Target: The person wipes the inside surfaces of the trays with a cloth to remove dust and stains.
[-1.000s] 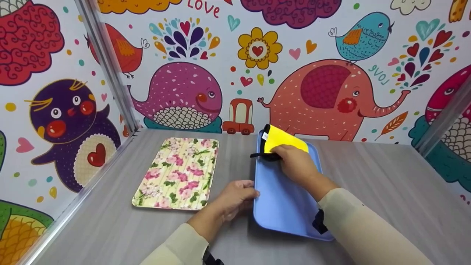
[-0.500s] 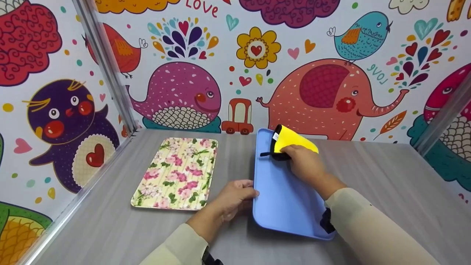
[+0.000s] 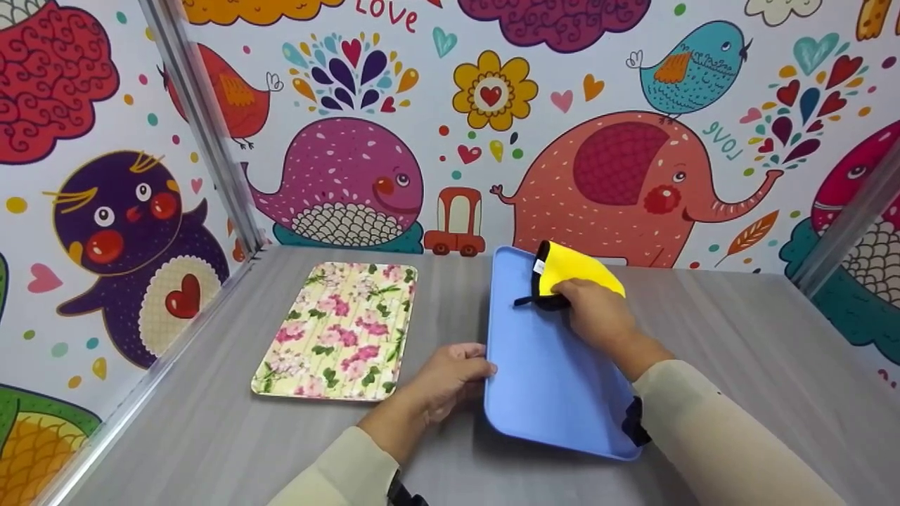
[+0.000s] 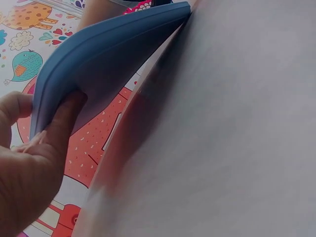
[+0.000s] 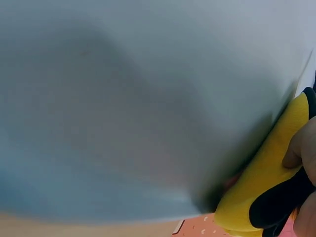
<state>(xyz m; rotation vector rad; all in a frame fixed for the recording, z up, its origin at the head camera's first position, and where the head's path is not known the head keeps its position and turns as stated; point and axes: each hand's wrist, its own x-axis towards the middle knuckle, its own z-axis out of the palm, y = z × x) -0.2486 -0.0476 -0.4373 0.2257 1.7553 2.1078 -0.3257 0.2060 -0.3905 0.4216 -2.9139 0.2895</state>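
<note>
A blue tray (image 3: 541, 379) is held with its left side raised off the table, so it tilts down to the right. My left hand (image 3: 450, 379) grips its left rim, thumb on the near face and fingers behind, as the left wrist view also shows on the tray (image 4: 94, 54). In my right hand (image 3: 598, 316) is a yellow cloth (image 3: 580, 267) with black edging, a white tag and a black loop. It lies against the upper part of the tray's inner face. In the right wrist view the cloth (image 5: 266, 177) is bunched under the fingers.
A flower-patterned tray (image 3: 337, 330) lies flat on the grey wood-grain table (image 3: 190, 429), left of the blue tray. Printed wall panels (image 3: 450, 84) stand at the back and sides, joined by metal posts (image 3: 211, 126).
My right hand has slid the yellow cloth rightward across the upper part of the blue tray. The left hand keeps its grip on the rim, with the tray nearly still.
</note>
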